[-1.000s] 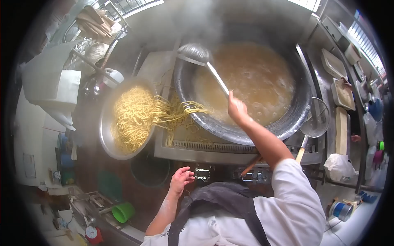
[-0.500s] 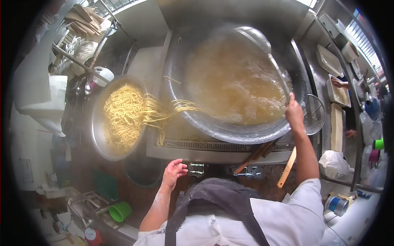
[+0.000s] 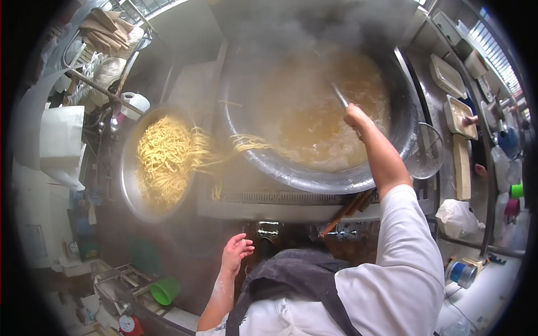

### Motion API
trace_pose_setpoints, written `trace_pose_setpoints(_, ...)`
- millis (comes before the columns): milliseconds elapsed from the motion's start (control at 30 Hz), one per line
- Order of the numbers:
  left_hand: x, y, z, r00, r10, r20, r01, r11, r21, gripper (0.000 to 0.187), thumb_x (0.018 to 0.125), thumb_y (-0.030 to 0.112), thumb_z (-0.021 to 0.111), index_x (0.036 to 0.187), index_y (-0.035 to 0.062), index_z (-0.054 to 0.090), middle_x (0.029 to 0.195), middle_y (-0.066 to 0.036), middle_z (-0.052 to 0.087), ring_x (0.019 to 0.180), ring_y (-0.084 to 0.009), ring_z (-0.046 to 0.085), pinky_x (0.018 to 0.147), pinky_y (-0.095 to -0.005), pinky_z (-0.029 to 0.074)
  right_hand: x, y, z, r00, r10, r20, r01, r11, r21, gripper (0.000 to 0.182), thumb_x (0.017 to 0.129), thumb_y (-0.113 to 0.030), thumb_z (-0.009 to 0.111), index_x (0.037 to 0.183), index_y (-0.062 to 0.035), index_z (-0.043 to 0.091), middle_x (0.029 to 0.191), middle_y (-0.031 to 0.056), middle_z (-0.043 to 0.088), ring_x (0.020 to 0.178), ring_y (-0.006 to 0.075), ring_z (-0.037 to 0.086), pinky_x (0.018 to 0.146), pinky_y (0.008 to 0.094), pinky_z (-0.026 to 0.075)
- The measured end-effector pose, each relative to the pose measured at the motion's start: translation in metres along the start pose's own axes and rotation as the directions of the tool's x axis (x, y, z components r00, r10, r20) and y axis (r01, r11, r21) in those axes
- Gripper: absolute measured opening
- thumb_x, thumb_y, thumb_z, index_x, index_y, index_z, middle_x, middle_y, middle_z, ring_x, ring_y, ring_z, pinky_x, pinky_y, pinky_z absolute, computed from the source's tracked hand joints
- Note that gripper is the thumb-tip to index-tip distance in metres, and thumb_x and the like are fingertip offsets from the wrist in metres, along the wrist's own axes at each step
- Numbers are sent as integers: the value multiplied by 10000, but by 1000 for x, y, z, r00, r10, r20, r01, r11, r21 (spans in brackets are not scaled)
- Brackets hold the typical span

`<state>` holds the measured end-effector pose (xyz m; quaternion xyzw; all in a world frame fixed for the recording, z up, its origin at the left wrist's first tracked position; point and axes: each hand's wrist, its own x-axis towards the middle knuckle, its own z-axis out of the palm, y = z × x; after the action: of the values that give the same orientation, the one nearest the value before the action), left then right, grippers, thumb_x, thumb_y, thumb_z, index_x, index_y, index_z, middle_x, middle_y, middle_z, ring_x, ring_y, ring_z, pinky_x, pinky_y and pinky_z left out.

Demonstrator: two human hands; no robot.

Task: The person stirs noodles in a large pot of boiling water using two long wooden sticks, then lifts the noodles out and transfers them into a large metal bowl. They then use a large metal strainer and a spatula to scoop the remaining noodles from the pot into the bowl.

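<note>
Over the large wok [image 3: 314,182] of steaming, cloudy liquid, my right hand [image 3: 356,119] is closed around the handle of a long metal skimmer [image 3: 339,95]. Steam and liquid hide the skimmer's head. My left hand [image 3: 236,252] hangs in front of the stove, fingers loosely curled and apart, holding nothing. To the left, a wide metal bowl [image 3: 130,190] holds a heap of yellow noodles [image 3: 167,159]. A strand of noodles [image 3: 251,144] trails from the bowl across onto the wok's rim.
A round wire strainer [image 3: 427,151] rests beside the wok on the right. Farther right are white trays [image 3: 448,77], a white plastic bag [image 3: 457,217] and another person's hand [image 3: 469,120]. Wooden handles [image 3: 340,218] stick out below the wok. A green bucket [image 3: 165,291] sits lower left.
My right hand has moved left and farther over the wok, and the skimmer's head has gone from the far rim into the steam and liquid. Steam has thickened. My left hand is slightly lower.
</note>
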<state>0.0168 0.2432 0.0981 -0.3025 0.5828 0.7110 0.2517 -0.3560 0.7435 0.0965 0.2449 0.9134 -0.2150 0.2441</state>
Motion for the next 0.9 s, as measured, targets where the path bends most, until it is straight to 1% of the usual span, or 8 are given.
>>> trace_pose_setpoints(67,1,-6,-6,1000,3,13,-3,1000,-1,370,998,162,557,1322,-1,480,1072,-140,650,892,-204,664,807,-348,558,-3,-1,21,986,-164,24,166,978,-129,327,857,-108,545,1129,36,658,908,224,715,788,287,719,671,435,556)
trace_pose_setpoints(200,2,-11,-17,998,10,65,-12,1000,18,369,1000,170,557,1323,8,482,1074,-135,652,889,-199,664,801,-350,558,-48,3,65,955,-259,145,265,964,-19,287,775,-136,606,978,45,697,805,200,713,736,267,716,632,403,557)
trace_pose_setpoints(333,8,-11,-33,994,32,106,-36,999,34,358,1003,165,554,1321,16,487,1065,-124,656,884,-187,663,787,-336,555,-116,30,126,868,-395,302,130,767,628,119,836,-117,626,909,-54,557,648,-6,511,519,101,508,435,299,428)
trace_pose_setpoints(533,7,-1,-51,985,60,163,-71,996,60,351,997,173,568,1313,33,505,1067,-115,666,877,-184,667,783,-325,551,-230,-31,167,820,-474,321,-111,419,901,128,890,-104,614,854,-84,493,632,-24,474,471,74,476,384,271,445)
trace_pose_setpoints(600,4,5,-55,982,80,171,-92,994,64,352,993,184,580,1306,38,511,1068,-112,667,882,-188,670,781,-325,548,-259,-54,171,819,-486,304,-87,418,904,111,903,-89,597,929,-101,490,680,-42,467,496,56,454,404,260,433)
trace_pose_setpoints(733,6,0,-61,976,69,207,-80,996,45,371,985,214,602,1305,48,518,1072,-110,671,895,-192,674,782,-323,540,-321,-104,195,884,-451,123,219,633,743,307,892,-139,631,1126,2,493,727,64,574,554,186,568,472,358,482)
trace_pose_setpoints(867,17,-1,-55,966,43,255,-65,995,82,380,982,220,607,1310,49,519,1075,-104,672,898,-195,675,790,-326,541,-357,-136,211,751,-655,-86,631,671,389,319,900,-150,598,1126,25,456,927,328,649,880,511,630,783,550,479)
trace_pose_setpoints(900,16,4,-49,966,43,255,-69,993,96,381,982,220,608,1312,49,518,1077,-102,672,898,-196,675,791,-328,543,-356,-140,206,727,-679,-106,672,671,314,308,888,-149,608,1118,-1,466,900,303,659,860,490,638,760,545,488)
